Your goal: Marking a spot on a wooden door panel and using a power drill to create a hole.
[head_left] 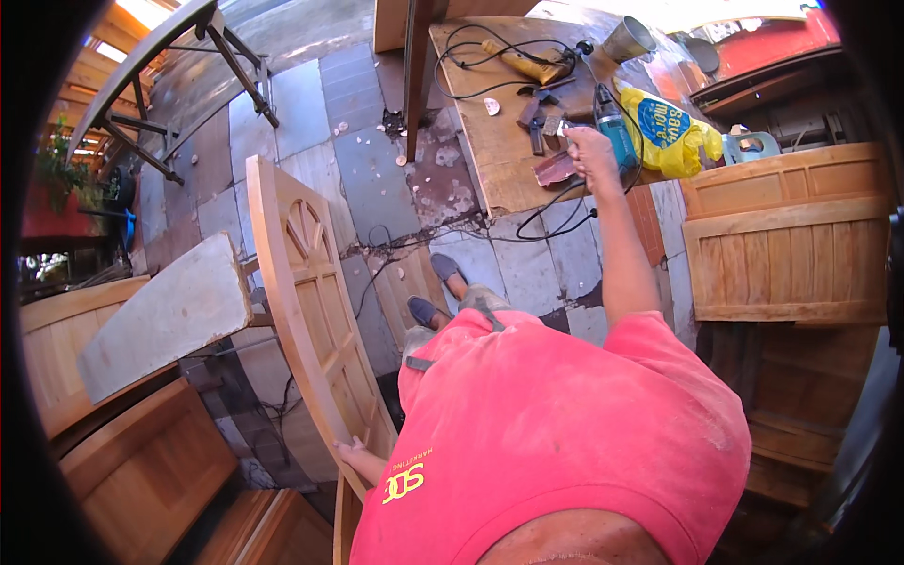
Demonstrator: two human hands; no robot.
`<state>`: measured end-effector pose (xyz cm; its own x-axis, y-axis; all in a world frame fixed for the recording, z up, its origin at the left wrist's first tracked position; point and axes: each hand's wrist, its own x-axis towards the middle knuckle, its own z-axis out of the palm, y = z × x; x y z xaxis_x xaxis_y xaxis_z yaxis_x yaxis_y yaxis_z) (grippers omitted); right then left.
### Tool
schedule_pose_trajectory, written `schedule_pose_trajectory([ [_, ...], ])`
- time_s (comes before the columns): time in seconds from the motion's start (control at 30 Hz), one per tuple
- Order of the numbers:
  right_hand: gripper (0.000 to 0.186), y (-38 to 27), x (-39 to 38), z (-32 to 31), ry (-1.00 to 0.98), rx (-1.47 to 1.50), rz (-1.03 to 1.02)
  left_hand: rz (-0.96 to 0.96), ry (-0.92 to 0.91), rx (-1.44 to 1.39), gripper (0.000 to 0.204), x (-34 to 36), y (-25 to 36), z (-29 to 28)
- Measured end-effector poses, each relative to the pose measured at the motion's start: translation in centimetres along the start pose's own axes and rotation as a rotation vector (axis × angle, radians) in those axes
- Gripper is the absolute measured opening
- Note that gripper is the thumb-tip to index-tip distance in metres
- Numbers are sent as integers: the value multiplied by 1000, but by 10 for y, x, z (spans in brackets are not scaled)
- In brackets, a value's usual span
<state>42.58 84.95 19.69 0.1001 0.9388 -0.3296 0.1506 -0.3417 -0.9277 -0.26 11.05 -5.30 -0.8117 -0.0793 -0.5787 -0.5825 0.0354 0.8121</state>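
Observation:
My left hand (358, 460) grips the edge of a pale wooden door panel (325, 325), which stands on edge at my left. The panel has a curved side, framed recesses and a carved fan shape at its far end. My right arm reaches out over the wooden worktable (513, 188). The right hand (593, 158) is closed around what looks like a paintbrush (556, 125), its greyish end pointing left. Beside that hand lie a teal power tool (614, 132), dark blocks (537, 122) and a reddish-brown piece (556, 169).
The table also bears a yellow power tool (527, 64), a metal can (628, 40) and a yellow plastic bag (673, 132). Black cords (443, 231) trail over the tiled floor. Wooden panels (786, 235) stand right; a whitish board (169, 320) lies left.

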Motion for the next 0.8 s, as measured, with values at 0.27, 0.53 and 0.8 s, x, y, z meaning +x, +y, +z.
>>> schedule_pose_trajectory([
  [0.27, 49, 110, 10, 77, 92, -746, -213, -93, 106, -79, 68, 13, -2, 0],
  [0.53, 49, 128, 21, 74, 204, -460, 61, -115, 75, -90, 66, 22, -4, -1],
  [0.8, 59, 123, 13, 89, -11, -273, 175, -26, -33, 7, 66, 3, 3, 0],
])
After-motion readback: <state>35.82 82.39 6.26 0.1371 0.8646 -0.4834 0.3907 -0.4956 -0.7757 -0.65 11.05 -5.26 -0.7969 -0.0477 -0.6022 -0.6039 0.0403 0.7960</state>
